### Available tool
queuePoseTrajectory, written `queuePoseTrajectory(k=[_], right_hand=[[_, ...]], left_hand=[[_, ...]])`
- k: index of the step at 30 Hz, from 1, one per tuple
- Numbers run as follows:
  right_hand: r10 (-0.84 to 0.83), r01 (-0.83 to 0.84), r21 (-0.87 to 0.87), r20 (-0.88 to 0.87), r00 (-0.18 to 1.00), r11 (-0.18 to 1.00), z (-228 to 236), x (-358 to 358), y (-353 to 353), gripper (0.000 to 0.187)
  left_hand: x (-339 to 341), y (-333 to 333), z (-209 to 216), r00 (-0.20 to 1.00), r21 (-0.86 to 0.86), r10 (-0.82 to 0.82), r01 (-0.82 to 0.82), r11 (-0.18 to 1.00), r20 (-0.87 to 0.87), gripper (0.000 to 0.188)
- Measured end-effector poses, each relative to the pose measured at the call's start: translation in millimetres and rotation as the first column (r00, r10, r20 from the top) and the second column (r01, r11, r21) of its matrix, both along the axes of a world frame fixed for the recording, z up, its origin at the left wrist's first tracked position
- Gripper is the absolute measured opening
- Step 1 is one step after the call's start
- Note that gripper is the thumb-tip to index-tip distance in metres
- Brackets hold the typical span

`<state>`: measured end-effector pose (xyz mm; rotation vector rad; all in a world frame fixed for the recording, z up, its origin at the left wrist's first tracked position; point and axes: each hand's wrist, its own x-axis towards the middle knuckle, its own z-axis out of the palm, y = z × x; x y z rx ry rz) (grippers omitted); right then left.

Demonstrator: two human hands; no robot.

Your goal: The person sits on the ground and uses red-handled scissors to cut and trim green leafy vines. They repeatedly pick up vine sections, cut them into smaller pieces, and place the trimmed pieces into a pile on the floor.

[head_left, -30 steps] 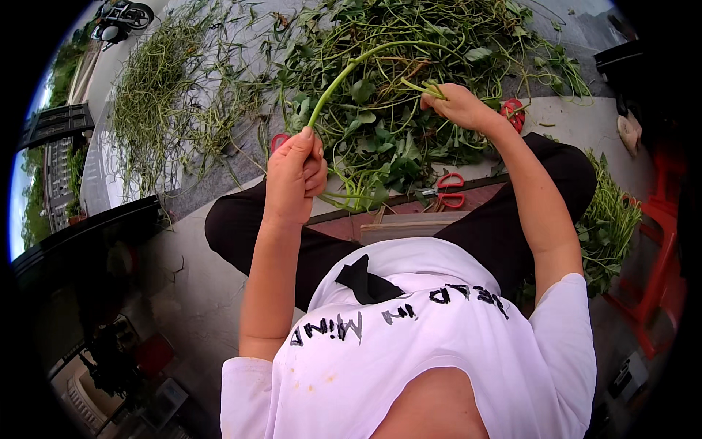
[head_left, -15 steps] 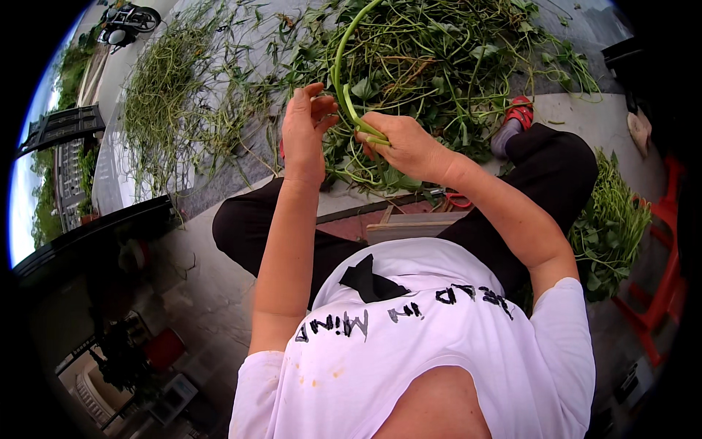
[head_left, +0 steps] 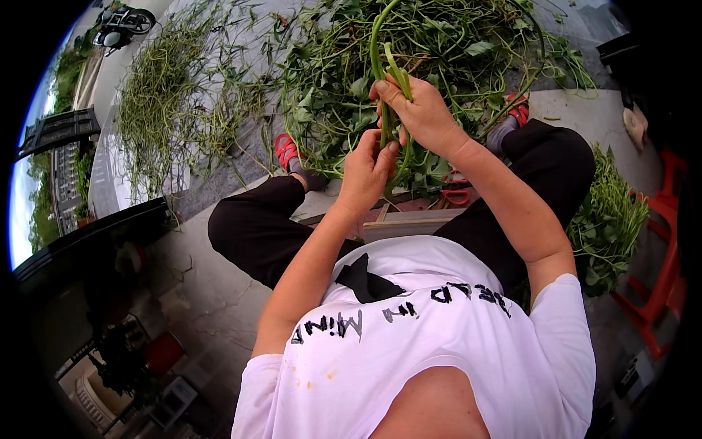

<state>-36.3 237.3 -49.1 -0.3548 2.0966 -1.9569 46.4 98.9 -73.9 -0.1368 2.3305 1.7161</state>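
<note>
Both hands grip one long green stalk (head_left: 380,58) above the big heap of greens (head_left: 439,58) on the ground: right hand (head_left: 420,113) closed around it higher up, left hand (head_left: 369,172) pinching it just below. Red scissors (head_left: 457,196) lie under them, near a wooden board (head_left: 409,223)

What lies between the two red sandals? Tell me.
In the head view, the heap of leafy greens fills the ground between the red sandals, with both hands gripping a green stalk above it.

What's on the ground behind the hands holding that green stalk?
Behind the left hand and right hand gripping the green stalk lies a big pile of leafy green stems. The hands cover the part of the pile right behind them.
</note>
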Motion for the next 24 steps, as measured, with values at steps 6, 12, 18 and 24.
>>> queuePoseTrajectory(k=[6,12,18,24], right_hand=[[-0.023,0.015,0.049,0.156,0.987,0.999,6.4,-16.3,22.8,0.033],[0.015,0.034,0.387,-0.122,0.992,0.921,-17.6,-24.2,18.8,0.032],[0.132,0.326,0.77,-0.465,0.876,0.549,-59.7,-40.8,30.6,0.019],[0.218,0.244,0.935,-0.303,0.928,0.259,-125.9,-53.9,47.2,0.018]], left_hand=[[5.4,-35.2,24.3,0.967,-0.126,0.155,-0.182,0.975,-0.203,0.017],[32.3,-50.7,41.5,0.983,0.002,0.18,-0.18,0.984,-0.027,0.019],[49.0,-43.0,47.6,0.986,-0.081,0.149,-0.144,0.986,0.07,0.019],[56.7,-36.1,61.5,0.987,-0.174,0.114,-0.093,0.98,0.117,0.021]])
